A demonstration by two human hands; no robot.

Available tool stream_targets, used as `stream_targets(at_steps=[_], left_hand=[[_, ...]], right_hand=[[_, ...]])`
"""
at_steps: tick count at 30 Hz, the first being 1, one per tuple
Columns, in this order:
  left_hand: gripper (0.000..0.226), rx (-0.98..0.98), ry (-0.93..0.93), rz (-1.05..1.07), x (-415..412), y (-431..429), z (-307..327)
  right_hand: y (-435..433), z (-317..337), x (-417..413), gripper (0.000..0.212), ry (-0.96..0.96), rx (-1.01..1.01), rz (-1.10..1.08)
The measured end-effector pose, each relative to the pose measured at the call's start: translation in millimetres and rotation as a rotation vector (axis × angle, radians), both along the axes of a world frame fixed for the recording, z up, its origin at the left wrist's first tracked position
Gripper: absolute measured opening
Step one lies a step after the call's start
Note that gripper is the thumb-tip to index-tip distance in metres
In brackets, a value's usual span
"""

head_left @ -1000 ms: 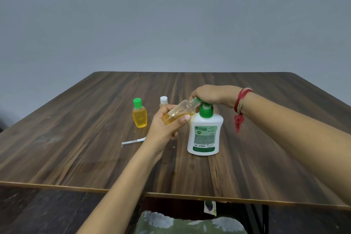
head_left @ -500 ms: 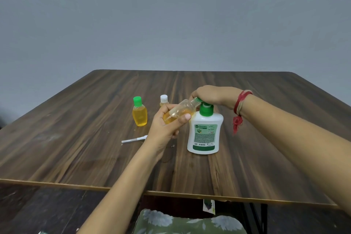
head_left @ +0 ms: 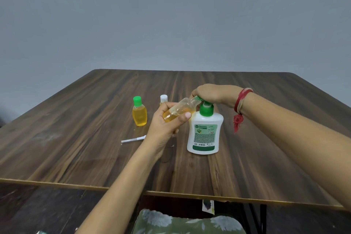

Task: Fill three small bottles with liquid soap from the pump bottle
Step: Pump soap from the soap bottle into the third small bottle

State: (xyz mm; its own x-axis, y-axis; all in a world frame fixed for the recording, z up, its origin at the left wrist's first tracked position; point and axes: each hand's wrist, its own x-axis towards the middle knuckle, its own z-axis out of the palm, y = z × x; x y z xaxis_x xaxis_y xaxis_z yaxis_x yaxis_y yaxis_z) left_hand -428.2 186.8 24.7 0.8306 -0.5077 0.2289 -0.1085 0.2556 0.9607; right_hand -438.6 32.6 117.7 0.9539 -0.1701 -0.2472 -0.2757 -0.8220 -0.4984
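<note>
Fingers [head_left: 163,108] and thumb of our left hand [head_left: 161,125] wrap the small clear plastic bottle [head_left: 180,108], just left of frame centre, above the dark wooden table [head_left: 76,138]. Its long axis slants from lower left to upper right, with amber liquid pooled at the low end and the neck pointing at the spout of the upright white plastic pump bottle [head_left: 204,135]. Our right hand [head_left: 212,94] curls down over the green pump head, hiding most of it. Further left stands a small green-capped bottle of yellow liquid [head_left: 139,116]. A white-capped bottle [head_left: 163,98] shows behind our left hand, its body hidden. We cannot identify the thin white stick [head_left: 133,139].
</note>
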Motion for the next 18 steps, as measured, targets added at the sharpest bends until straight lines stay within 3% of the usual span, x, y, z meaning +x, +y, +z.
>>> stream_targets(at_steps=[18], left_hand=[[0.047,-0.02,0.012,-0.02,-3.8,-1.7,-0.1]], right_hand=[[0.2,0.4,-2.2,0.035,0.001,0.053,-0.043]])
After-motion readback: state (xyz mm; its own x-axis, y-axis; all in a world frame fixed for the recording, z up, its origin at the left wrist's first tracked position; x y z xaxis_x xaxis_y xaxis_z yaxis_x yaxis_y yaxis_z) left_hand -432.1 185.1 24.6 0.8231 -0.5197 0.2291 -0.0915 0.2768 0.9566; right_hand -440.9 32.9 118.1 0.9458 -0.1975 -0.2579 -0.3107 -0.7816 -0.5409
